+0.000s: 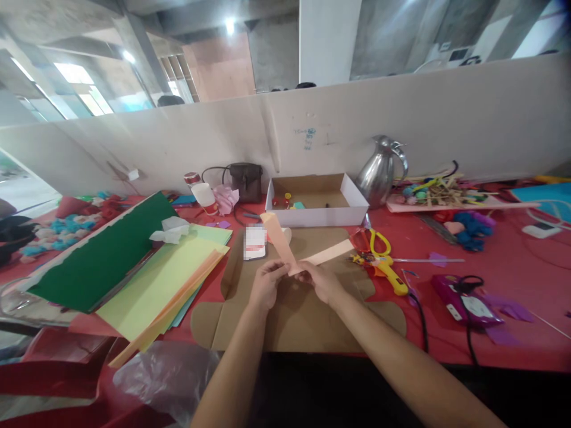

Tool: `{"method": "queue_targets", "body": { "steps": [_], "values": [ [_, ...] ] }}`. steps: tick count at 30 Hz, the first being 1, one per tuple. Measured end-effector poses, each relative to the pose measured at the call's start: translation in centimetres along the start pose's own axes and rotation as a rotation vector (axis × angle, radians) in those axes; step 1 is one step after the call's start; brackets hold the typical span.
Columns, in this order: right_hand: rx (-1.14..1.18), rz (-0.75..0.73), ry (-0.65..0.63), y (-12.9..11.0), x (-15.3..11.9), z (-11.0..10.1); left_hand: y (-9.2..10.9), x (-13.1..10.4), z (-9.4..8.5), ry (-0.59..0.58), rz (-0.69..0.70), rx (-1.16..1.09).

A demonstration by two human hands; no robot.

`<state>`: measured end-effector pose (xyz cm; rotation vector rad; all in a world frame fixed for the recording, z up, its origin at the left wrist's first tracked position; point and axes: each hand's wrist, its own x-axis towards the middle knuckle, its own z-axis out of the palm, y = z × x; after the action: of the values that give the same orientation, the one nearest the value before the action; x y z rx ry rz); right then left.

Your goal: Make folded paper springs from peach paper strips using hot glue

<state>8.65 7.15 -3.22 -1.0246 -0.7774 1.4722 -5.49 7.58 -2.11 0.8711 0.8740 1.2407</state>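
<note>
My left hand and my right hand meet over a flattened brown cardboard sheet. Between them they pinch an orange paper strip bent to a V, one arm rising up and left, the paler arm slanting up and right. The fold sits at my fingertips. Both hands are closed on the paper. Just beyond lie a roll of pale tape or paper, partly hidden, and a white card-like thing with a blurred face. A yellow hot glue gun rests right of the cardboard, beside yellow-handled scissors.
Coloured paper sheets and a green board lie left. A white open box and steel jug stand at the back. Right are a purple box, cables and craft sticks. A plastic bag hangs at the front edge.
</note>
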Motion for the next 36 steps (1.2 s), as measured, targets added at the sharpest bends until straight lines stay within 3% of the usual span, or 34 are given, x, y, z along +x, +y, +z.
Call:
{"method": "queue_targets", "body": {
  "steps": [10, 16, 21, 24, 27, 30, 33, 36],
  "values": [
    [0.052, 0.031, -0.047, -0.4, -0.5, -0.1, 0.0, -0.3, -0.6, -0.113, -0.003, 0.054],
    [0.035, 0.029, -0.025, -1.0, -0.8, 0.2, -0.6, -0.3, -0.6, -0.026, 0.021, 0.222],
    [-0.079, 0.011, -0.173, -1.5, -1.1, 0.0, -0.6, -0.2, -0.6, 0.04, 0.069, 0.217],
    [-0.149, 0.054, -0.175, -1.9, -1.1, -0.5, -0.3, -0.1, -0.7, -0.007, 0.08, 0.198],
    [-0.075, 0.102, -0.234, -1.8, -0.6, -1.0, -0.1, 0.0, -0.9, -0.038, 0.053, 0.086],
    [0.035, 0.032, -0.287, -1.3, -0.3, -1.0, -0.2, 0.3, -0.8, -0.007, 0.032, -0.096],
    [-0.031, -0.097, -0.323, -0.8, -0.4, -0.4, -0.4, 0.2, -0.2, 0.047, 0.056, -0.232],
    [-0.185, -0.211, -0.2, -0.5, -0.7, 0.3, -0.7, -0.1, 0.6, 0.058, 0.037, -0.274]
  ]
}}
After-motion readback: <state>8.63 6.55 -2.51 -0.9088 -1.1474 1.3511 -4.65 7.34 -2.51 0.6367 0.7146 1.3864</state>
